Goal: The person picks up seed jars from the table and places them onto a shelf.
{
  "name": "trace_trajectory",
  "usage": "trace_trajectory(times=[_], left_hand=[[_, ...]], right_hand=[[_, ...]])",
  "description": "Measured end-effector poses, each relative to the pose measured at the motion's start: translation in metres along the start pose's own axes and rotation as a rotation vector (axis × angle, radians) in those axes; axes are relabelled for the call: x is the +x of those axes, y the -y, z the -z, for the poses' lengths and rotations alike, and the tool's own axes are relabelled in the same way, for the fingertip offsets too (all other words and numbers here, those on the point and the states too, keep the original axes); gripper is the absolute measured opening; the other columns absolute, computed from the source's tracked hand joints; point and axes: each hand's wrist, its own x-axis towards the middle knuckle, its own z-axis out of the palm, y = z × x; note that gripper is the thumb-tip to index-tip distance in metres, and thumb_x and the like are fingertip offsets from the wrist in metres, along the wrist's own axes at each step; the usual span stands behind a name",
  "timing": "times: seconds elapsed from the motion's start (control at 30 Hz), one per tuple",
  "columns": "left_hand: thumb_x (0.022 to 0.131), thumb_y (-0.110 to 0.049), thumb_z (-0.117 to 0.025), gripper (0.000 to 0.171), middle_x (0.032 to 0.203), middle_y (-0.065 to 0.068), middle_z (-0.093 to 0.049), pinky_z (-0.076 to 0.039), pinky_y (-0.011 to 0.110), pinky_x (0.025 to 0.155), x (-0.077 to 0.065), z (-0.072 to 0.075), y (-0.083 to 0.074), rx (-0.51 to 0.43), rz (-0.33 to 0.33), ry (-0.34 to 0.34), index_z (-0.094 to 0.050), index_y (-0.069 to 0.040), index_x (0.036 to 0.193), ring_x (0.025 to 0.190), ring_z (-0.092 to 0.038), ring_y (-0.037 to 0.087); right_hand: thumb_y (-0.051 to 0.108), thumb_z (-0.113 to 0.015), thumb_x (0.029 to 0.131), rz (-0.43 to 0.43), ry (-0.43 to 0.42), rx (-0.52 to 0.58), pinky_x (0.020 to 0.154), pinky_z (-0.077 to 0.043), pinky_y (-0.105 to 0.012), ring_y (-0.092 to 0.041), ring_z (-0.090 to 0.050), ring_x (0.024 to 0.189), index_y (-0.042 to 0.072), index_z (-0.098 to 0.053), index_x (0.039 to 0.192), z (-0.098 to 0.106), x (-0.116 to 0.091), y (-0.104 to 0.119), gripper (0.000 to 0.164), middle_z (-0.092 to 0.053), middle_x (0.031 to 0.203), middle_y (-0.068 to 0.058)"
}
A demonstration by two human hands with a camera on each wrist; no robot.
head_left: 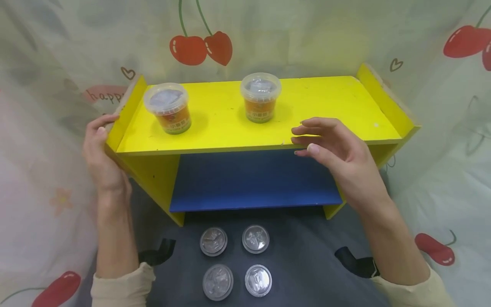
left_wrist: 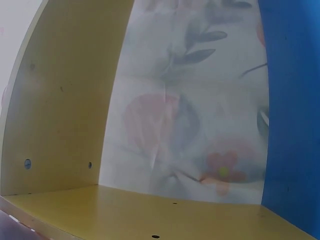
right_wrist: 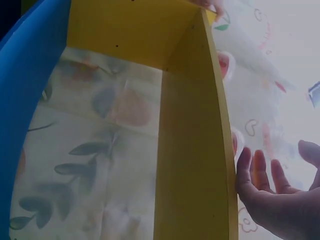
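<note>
A yellow shelf unit [head_left: 318, 102] with a lower blue shelf board [head_left: 253, 183] stands in front of me. My left hand [head_left: 105, 157] holds the raised left side panel, fingers over its edge. Two clear lidded plastic tubs with orange labels stand upright on the yellow top: the left tub [head_left: 173, 117] near that panel, the other tub [head_left: 261, 106] about mid-shelf. Near the front edge, right of the middle tub, my right hand [head_left: 341, 149] hovers with loosely bent fingers and nothing in them. The right wrist view shows this hand [right_wrist: 282, 200] beside the board's edge.
Several round lidded tubs [head_left: 217, 282] sit on the grey cloth [head_left: 307, 264] below the unit. Black strap-like pieces [head_left: 354, 262] lie near each forearm. A cherry-printed curtain [head_left: 307, 38] surrounds the unit at the back and sides.
</note>
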Motion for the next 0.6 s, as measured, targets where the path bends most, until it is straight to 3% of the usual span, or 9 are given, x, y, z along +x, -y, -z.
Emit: trace_trajectory(times=[0.6], left_hand=[[0.099,-0.020,-0.045,0.034,0.098,0.015,-0.056,-0.047,0.024,0.058,0.000,0.000,0.000,0.001,-0.014,0.009,-0.066,0.001,0.115,0.063,-0.049,0.020]], right_hand=[[-0.005,-0.056,0.096,-0.081,0.075,-0.004,0.095,-0.051,-0.033,-0.032,-0.058,0.118,-0.002,-0.050,0.135,0.001,-0.041,-0.036,0.039,-0.058,0.127,-0.019]])
